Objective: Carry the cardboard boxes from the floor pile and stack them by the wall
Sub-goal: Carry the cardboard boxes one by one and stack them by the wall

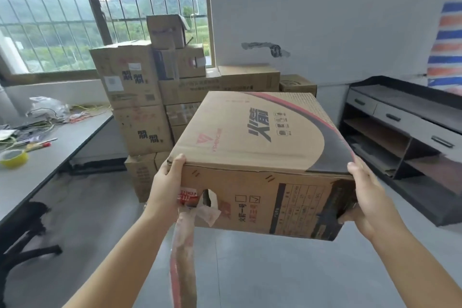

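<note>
Held up off the floor at centre: tan cardboard box [260, 157], red-and-black arc printed on top, torn tape strip [182, 252] dangling at 7 o'clock. Left hand [166, 187] clasping its left edge, right hand [372, 197] gripping the crushed right corner. At 11 o'clock, stacked boxes [160, 97] against the wall.

Barred window [75, 15] left, white wall [325, 7], grey floor [250, 270], grey table [37, 170], dark shelf unit [400, 132] right.

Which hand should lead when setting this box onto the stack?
Probably left: the stack stands ahead to the left, on the left hand side of the box. The right hand grips the far corner.
</note>
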A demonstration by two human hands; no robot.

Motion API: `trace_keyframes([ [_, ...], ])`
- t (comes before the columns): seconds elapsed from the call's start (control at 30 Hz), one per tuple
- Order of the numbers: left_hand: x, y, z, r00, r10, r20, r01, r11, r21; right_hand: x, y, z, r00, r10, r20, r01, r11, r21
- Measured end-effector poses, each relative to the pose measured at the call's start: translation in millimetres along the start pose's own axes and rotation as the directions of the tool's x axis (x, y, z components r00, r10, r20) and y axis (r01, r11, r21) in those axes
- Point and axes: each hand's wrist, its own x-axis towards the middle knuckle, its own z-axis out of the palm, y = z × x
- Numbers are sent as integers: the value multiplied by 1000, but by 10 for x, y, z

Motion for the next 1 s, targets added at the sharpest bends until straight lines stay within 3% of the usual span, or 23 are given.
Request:
trace_keyframes([
  [0.33,2269,176,890,998,52,46,-45,986,-158,2227,-146,1029,999,-40,-23,41,997,68],
  [0.7,4662,397,1997,997,82,9,-79,973,-219,4826,-594,2018,991,-134,24,132,988,76],
  [1.0,6844,550,2701,988,152,11,-144,958,-248,6867,-887,3057,975,-223,-16,223,973,60],
])
